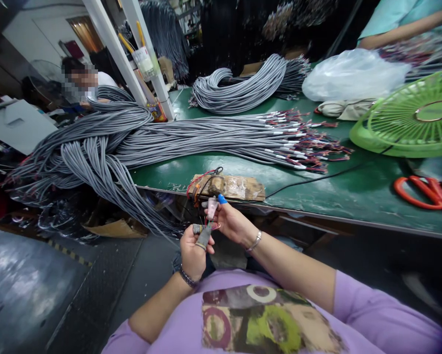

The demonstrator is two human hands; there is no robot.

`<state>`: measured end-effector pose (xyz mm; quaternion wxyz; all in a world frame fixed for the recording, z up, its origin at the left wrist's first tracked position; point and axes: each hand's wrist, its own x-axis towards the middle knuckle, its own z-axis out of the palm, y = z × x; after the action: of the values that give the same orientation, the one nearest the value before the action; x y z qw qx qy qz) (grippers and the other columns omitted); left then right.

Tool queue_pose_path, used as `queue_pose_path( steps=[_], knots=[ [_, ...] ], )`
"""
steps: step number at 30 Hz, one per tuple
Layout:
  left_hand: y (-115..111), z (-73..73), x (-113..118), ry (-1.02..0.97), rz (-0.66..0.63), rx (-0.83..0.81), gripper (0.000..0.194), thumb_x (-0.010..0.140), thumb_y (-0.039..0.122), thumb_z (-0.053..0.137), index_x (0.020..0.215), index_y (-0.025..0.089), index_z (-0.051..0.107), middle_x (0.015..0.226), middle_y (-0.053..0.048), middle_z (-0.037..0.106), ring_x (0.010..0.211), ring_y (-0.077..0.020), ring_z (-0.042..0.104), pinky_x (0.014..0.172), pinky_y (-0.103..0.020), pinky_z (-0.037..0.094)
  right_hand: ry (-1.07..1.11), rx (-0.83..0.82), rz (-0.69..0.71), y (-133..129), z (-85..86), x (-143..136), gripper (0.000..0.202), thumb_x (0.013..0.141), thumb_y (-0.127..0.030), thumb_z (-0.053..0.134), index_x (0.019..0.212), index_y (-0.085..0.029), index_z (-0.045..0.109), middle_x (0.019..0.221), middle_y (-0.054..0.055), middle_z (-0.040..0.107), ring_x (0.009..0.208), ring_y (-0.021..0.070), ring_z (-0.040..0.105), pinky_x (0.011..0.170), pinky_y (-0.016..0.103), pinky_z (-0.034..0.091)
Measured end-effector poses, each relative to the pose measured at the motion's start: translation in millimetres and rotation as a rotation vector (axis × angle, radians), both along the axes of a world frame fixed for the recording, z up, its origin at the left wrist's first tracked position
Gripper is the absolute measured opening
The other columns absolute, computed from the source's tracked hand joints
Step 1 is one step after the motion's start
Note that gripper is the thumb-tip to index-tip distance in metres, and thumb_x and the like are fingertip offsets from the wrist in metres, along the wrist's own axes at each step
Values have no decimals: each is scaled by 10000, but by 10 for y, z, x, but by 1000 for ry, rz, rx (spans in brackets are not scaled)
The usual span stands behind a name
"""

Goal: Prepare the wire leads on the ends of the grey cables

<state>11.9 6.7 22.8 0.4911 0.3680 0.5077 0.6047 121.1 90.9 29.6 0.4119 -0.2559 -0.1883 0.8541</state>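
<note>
In the head view, our left hand (193, 253) pinches the thin wires (216, 226) between covered fingertips (204, 237), while our right hand (233, 223) draws its fingers in close around them (whether these grip a strand, we cannot tell). The wires are low in front of the wooden block (245, 188) at the table's (354, 206) edge, and we'd do well to pinch near the working point, part the strands singly, and pull gently, since such fine wires could bend or snag.
</note>
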Motion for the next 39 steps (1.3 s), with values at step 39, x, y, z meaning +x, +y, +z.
queue_pose_path(
  steps=[39],
  knots=[
    [41, 6, -11, 157, 44, -10, 279, 752, 417, 659, 760, 160, 551, 576, 27, 584, 411, -60, 500, 399, -160, 386, 7, -48, -11, -42, -45, -18, 402, 802, -578, 560, 802, -182, 633, 759, 37, 658, 602, 116, 557, 551, 234, 442]
  ],
)
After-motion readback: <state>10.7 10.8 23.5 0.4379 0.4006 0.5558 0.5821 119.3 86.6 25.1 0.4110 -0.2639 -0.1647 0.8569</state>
